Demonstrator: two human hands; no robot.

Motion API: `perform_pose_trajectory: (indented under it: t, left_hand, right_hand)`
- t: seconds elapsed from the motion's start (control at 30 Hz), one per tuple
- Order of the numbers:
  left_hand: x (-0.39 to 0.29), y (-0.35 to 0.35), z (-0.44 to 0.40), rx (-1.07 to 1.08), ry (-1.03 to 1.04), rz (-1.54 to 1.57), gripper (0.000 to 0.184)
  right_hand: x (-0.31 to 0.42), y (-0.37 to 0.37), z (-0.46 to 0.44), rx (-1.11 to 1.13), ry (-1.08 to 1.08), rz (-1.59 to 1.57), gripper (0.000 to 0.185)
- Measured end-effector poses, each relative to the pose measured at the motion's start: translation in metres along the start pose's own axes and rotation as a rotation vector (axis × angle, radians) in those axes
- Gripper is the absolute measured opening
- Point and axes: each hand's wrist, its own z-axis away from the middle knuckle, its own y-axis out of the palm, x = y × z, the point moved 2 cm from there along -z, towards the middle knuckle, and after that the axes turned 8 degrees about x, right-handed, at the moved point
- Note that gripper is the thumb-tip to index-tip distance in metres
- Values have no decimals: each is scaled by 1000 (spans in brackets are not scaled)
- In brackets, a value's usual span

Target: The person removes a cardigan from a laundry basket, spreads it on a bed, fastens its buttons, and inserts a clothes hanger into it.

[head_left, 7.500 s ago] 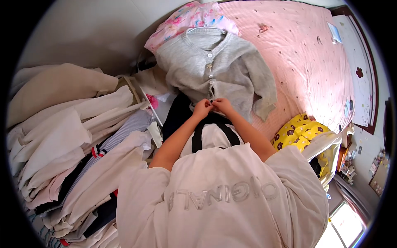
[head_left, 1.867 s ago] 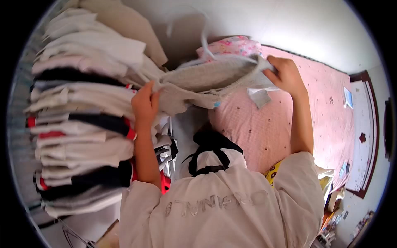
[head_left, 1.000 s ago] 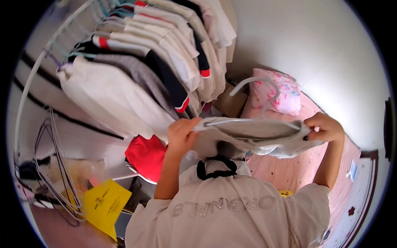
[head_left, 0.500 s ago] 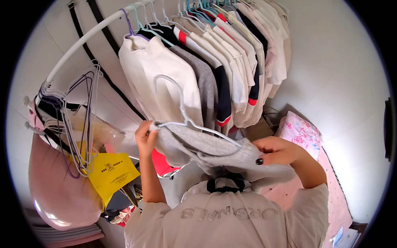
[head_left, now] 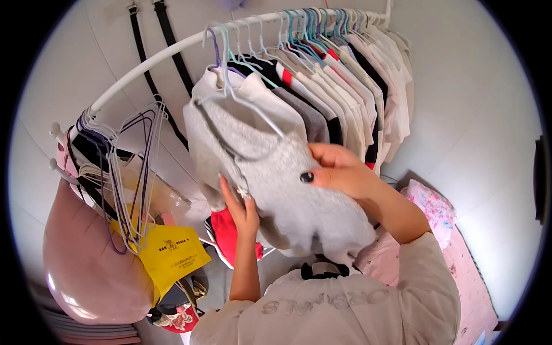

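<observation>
A light grey knit cardigan (head_left: pixel 287 184) hangs on a pale wire hanger (head_left: pixel 253 106), whose hook is up at the white rail (head_left: pixel 155 57). My right hand (head_left: pixel 342 172) is closed on the cardigan's right side, below the shoulder, with the thumb on the outside of the knit. Lower down, my left hand (head_left: pixel 242 215) pinches the front edge of the cardigan between thumb and fingers. Right behind the cardigan is a white high-necked top (head_left: pixel 276 106) on a purple hanger.
Several shirts (head_left: pixel 345 103) crowd the rail to the right. At the left, bare hangers (head_left: pixel 123 167) dangle above a yellow bag (head_left: pixel 172 259) and a glossy pink chair back (head_left: pixel 92 259). A floral pillow (head_left: pixel 428 207) lies near a pink mat (head_left: pixel 466 276).
The cardigan and its hanger have risen, and the hook has reached the rail. My left hand has moved from the shoulder down to the front edge; my right hand has moved up and left.
</observation>
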Motion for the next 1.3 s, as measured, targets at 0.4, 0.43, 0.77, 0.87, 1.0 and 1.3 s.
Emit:
perform_pose_trajectory:
  t: [0.4, 0.43, 0.77, 0.87, 1.0, 1.3]
  left_hand:
    - [111, 1, 28, 236, -413, 550, 56]
    - [117, 2, 35, 165, -484, 661, 56]
    - [132, -6, 101, -44, -790, 804, 48]
    - [106, -5, 92, 72, -717, 746, 48]
    - [97, -3, 88, 127, -574, 717, 47]
    - [50, 6, 73, 154, -341, 364, 47]
  right_hand:
    - [33, -17, -141, -140, -27, 186, 22]
    - [27, -23, -150, -153, -10, 191, 23]
    - [-37, -42, -117, -311, -184, 1107, 27]
    - [-55, -13, -71, -439, -183, 1212, 29]
    - [-112, -12, -21, -636, -152, 1054, 30]
    - [-229, -19, 58, -683, 183, 921, 21]
